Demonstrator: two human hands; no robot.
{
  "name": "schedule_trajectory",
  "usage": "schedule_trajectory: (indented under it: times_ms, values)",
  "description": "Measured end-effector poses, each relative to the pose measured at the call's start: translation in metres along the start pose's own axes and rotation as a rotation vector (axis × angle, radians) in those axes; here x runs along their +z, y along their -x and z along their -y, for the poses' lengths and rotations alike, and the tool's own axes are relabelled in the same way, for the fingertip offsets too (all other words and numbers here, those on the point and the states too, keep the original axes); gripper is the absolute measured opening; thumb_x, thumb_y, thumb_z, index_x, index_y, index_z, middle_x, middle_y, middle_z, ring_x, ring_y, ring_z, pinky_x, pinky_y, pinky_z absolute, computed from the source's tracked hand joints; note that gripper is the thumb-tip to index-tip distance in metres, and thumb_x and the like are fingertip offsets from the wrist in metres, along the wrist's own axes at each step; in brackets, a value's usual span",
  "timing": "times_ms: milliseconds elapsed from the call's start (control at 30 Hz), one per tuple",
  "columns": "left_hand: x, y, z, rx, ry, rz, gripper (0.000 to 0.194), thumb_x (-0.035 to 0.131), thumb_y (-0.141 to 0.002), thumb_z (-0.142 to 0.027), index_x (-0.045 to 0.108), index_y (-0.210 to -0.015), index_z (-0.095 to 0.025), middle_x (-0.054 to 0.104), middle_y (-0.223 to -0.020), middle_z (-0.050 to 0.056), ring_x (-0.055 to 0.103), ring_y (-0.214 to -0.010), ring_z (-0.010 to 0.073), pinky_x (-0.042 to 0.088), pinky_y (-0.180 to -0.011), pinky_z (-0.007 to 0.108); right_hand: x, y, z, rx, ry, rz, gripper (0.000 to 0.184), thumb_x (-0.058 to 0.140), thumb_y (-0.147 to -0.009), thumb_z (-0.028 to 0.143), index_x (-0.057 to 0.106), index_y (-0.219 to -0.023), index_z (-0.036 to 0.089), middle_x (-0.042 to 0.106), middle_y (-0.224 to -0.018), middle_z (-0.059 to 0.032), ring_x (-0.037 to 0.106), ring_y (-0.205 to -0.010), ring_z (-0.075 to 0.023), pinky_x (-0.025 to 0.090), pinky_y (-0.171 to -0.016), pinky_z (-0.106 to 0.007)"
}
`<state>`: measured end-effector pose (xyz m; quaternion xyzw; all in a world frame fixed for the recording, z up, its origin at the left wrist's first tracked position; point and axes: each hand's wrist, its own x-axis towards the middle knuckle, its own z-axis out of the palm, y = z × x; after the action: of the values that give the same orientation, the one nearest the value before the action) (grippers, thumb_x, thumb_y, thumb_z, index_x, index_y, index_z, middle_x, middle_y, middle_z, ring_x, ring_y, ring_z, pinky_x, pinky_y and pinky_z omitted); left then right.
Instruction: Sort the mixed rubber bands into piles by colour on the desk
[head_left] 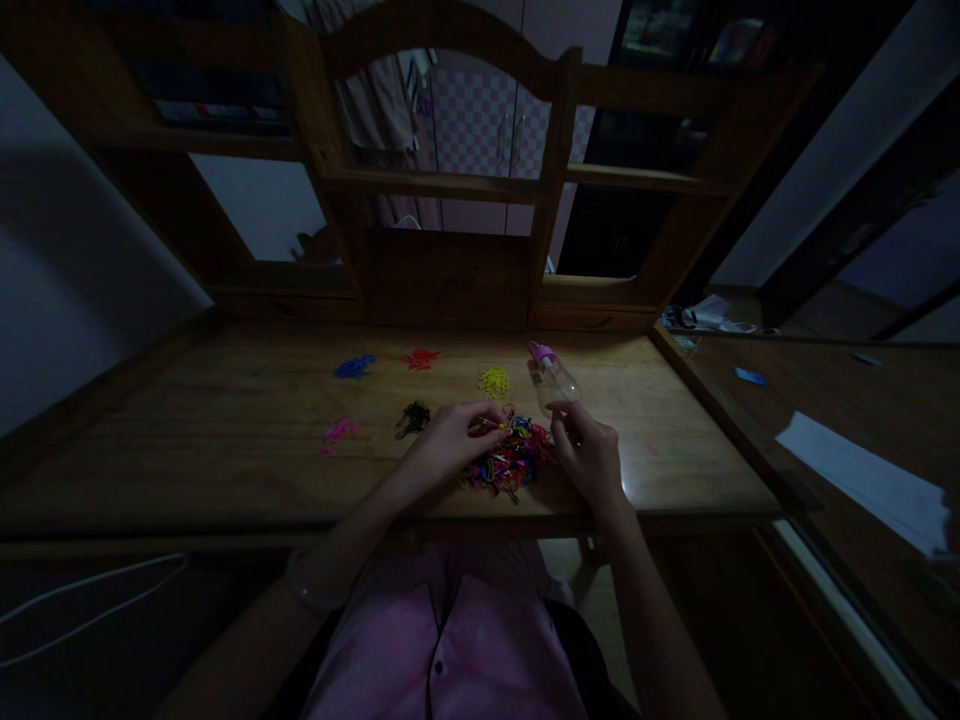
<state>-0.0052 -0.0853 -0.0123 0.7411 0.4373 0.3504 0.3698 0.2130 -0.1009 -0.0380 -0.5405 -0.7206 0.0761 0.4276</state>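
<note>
A mixed pile of small, thin coloured pieces (504, 468), which look like little clips or pins, lies near the table's front edge. Over its left side, my left hand (457, 432) pinches a small yellow piece (504, 427) between thumb and fingertips. My right hand (589, 445) rests at the pile's right side, fingers loosely curled and apart, with nothing visible in them. Separate little heaps lie beyond and to the left: blue (354, 366), red (421, 359), yellow (494, 382), black (412, 419) and pink (340, 430).
A clear bottle with a pink cap (545, 354) lies behind my right hand. At the table's back stands a wooden shelf unit (450, 185). Further right, a lower surface holds a white paper sheet (862, 478) and a small blue packet (750, 376).
</note>
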Motion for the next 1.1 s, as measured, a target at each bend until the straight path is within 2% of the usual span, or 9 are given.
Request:
schedule_trajectory:
  times_ms: [133, 267, 333, 467, 600, 767, 900, 1100]
  values:
    - [-0.003, 0.001, -0.003, 0.007, -0.053, -0.075, 0.016, 0.069, -0.08, -0.033, 0.073, -0.084, -0.018, 0.073, -0.092, 0.006, 0.066, -0.089, 0.0203, 0.05, -0.084, 0.031, 0.0, 0.0, -0.001, -0.003, 0.008, -0.006, 0.021, 0.049, -0.091, 0.025, 0.066, -0.102, 0.02, 0.055, -0.06, 0.0031, 0.051, -0.051, -0.0107, 0.035, -0.055, -0.022]
    - [-0.002, 0.002, -0.001, -0.092, 0.131, -0.065, 0.02, 0.068, -0.081, -0.035, 0.072, -0.086, -0.016, 0.073, -0.084, 0.006, 0.067, -0.078, 0.018, 0.051, -0.073, 0.028, -0.001, 0.001, 0.0, -0.013, -0.017, 0.022, 0.019, 0.05, -0.092, 0.025, 0.066, -0.103, 0.02, 0.056, -0.062, 0.0029, 0.052, -0.053, -0.0106, 0.036, -0.056, -0.022]
    - [0.0, 0.002, 0.0, -0.125, 0.213, -0.077, 0.021, 0.07, -0.079, -0.035, 0.071, -0.087, -0.016, 0.073, -0.084, 0.005, 0.067, -0.078, 0.0178, 0.051, -0.073, 0.027, -0.001, 0.002, 0.001, -0.047, -0.046, 0.057, 0.02, 0.051, -0.092, 0.025, 0.065, -0.106, 0.02, 0.059, -0.066, 0.0017, 0.053, -0.055, -0.0108, 0.038, -0.057, -0.022]
    - [0.006, 0.001, -0.001, -0.125, 0.303, -0.062, 0.021, 0.071, -0.078, -0.034, 0.071, -0.088, -0.015, 0.074, -0.088, 0.005, 0.067, -0.083, 0.018, 0.052, -0.079, 0.029, 0.0, 0.003, 0.006, -0.163, -0.122, 0.157, 0.026, 0.052, -0.093, 0.025, 0.064, -0.116, 0.022, 0.067, -0.083, -0.0025, 0.06, -0.068, -0.0133, 0.044, -0.063, -0.024]
    - [0.015, -0.001, -0.002, -0.144, 0.388, -0.041, 0.023, 0.073, -0.077, -0.034, 0.071, -0.088, -0.014, 0.073, -0.09, 0.006, 0.067, -0.085, 0.0181, 0.051, -0.083, 0.029, 0.001, 0.003, 0.011, -0.234, -0.121, 0.206, 0.029, 0.054, -0.093, 0.027, 0.062, -0.121, 0.023, 0.067, -0.093, -0.0053, 0.063, -0.081, -0.0164, 0.048, -0.071, -0.026]
    - [0.024, -0.006, 0.001, -0.179, 0.472, -0.075, 0.027, 0.076, -0.073, -0.035, 0.069, -0.088, -0.013, 0.072, -0.087, 0.006, 0.067, -0.081, 0.0173, 0.052, -0.079, 0.029, 0.004, 0.003, 0.008, -0.249, -0.063, 0.146, 0.02, 0.059, -0.092, 0.029, 0.067, -0.108, 0.021, 0.066, -0.088, -0.0054, 0.063, -0.076, -0.0157, 0.048, -0.067, -0.025]
    - [0.025, -0.008, 0.0, -0.181, 0.47, -0.083, 0.028, 0.076, -0.073, -0.035, 0.068, -0.088, -0.013, 0.072, -0.088, 0.006, 0.066, -0.081, 0.0172, 0.052, -0.079, 0.029, 0.007, 0.002, 0.003, -0.253, -0.066, 0.125, 0.016, 0.056, -0.093, 0.026, 0.068, -0.101, 0.02, 0.066, -0.086, -0.005, 0.062, -0.072, -0.014, 0.046, -0.063, -0.023]
    - [0.021, -0.004, 0.003, -0.103, 0.304, -0.132, 0.025, 0.07, -0.08, -0.038, 0.068, -0.09, -0.015, 0.071, -0.089, 0.005, 0.066, -0.083, 0.0172, 0.051, -0.079, 0.029, 0.005, 0.002, 0.004, -0.227, -0.054, 0.131, 0.018, 0.051, -0.096, 0.025, 0.068, -0.099, 0.019, 0.065, -0.084, -0.0049, 0.061, -0.072, -0.0138, 0.045, -0.064, -0.024]
